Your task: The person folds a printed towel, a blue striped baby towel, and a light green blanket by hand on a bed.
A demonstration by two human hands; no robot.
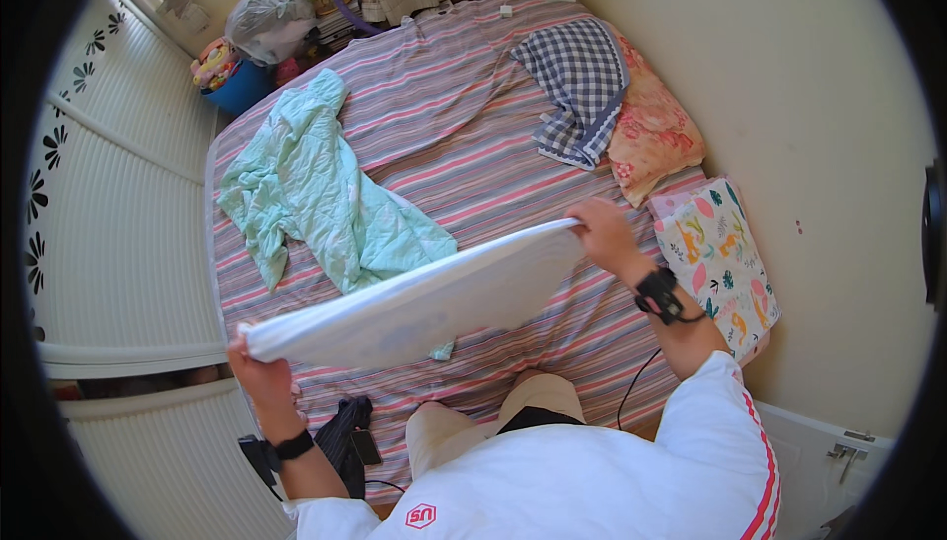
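A white cloth (436, 303) hangs taut between my two hands, stretched across in front of me above the bed. My left hand (260, 377) grips its left end, lower in the picture. At the upper right end, my right hand (605, 237) pinches the other corner. The cloth's lower edge droops over the striped bed sheet (444, 126). Behind it lies a crumpled mint-green quilt (333, 200), partly hidden by the cloth. Each wrist wears a black strapped device.
A checked cloth (577, 81) lies against a floral pillow (655, 126) by the wall. Nearer sits a folded animal-print bedding piece (718, 266). A phone (366, 447) rests on dark fabric (340, 429). White louvred wardrobe doors (126, 244) flank the left; a blue toy bucket (240, 87) stands beyond.
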